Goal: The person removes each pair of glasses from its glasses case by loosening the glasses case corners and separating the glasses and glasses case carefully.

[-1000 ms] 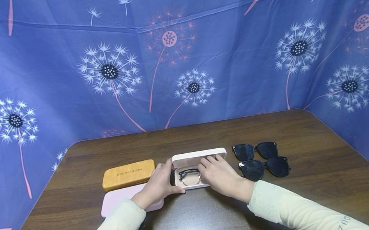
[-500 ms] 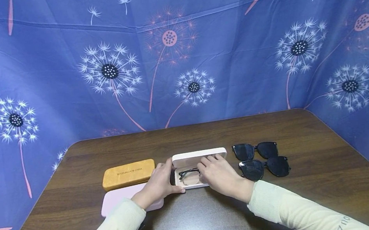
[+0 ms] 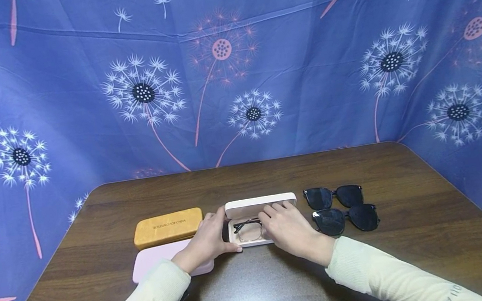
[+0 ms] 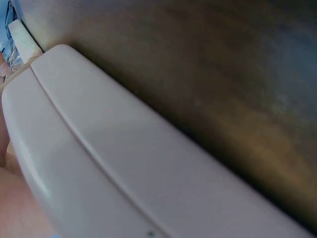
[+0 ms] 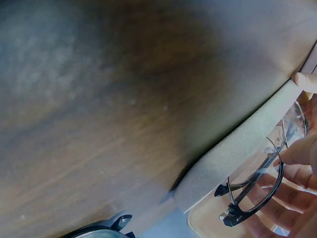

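Observation:
An open white glasses case point(image 3: 257, 202) stands mid-table with its lid raised at the back. My left hand point(image 3: 207, 238) grips its left end, thumb at the front corner and fingers toward the lid. Over the right half, my right hand point(image 3: 288, 228) reaches in and pinches a pair of eyeglasses point(image 5: 237, 216) with black upper rims and thin wire lower rims. In the right wrist view, the thumb is on the near side and the fingers spread behind the lenses. In the head view that hand hides the right half of the eyeglasses.
Left of the white case lie a yellow lettered glasses case point(image 3: 168, 228) and a closed pink case point(image 3: 154, 258), which fills much of the left wrist view. Two pairs of black sunglasses lie to the right, one pair point(image 3: 349, 195) behind the other point(image 3: 361, 218). A blue patterned cloth point(image 3: 311, 125) hangs behind.
The eyeglasses have shifted and tilted slightly inside the case under the right hand. My left hand and the case have stayed in place.

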`<action>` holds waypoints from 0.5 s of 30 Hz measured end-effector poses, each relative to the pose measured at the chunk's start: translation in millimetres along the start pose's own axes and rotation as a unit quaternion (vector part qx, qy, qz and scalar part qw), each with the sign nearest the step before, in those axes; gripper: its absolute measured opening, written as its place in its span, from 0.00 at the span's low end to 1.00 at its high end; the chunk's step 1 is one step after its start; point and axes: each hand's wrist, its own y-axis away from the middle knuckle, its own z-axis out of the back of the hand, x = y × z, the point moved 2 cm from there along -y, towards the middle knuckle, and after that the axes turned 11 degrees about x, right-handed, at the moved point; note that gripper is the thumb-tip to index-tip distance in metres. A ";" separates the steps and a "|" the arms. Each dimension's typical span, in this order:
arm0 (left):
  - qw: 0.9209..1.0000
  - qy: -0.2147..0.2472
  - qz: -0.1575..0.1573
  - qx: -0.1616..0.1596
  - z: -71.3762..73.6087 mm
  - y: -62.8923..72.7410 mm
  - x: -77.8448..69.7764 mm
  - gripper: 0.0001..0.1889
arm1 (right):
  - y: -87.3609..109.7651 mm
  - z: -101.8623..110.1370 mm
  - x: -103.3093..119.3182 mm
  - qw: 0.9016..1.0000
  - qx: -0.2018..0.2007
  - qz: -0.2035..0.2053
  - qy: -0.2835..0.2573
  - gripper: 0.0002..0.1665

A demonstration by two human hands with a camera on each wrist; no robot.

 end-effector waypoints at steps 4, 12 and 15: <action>1.000 0.004 0.002 0.000 0.0 -0.5 -0.3 0.44 | 1.4 3.0 -2.2 1.000 -0.001 -0.005 -0.006 0.11; 1.000 -0.001 0.005 0.002 -0.7 -0.9 -0.1 0.44 | 5.9 12.7 -7.3 1.000 -0.003 -0.012 -0.010 0.15; 1.000 -0.007 0.004 0.003 0.1 -0.5 -0.4 0.46 | 9.0 16.7 -8.4 1.000 -0.001 -0.011 -0.012 0.13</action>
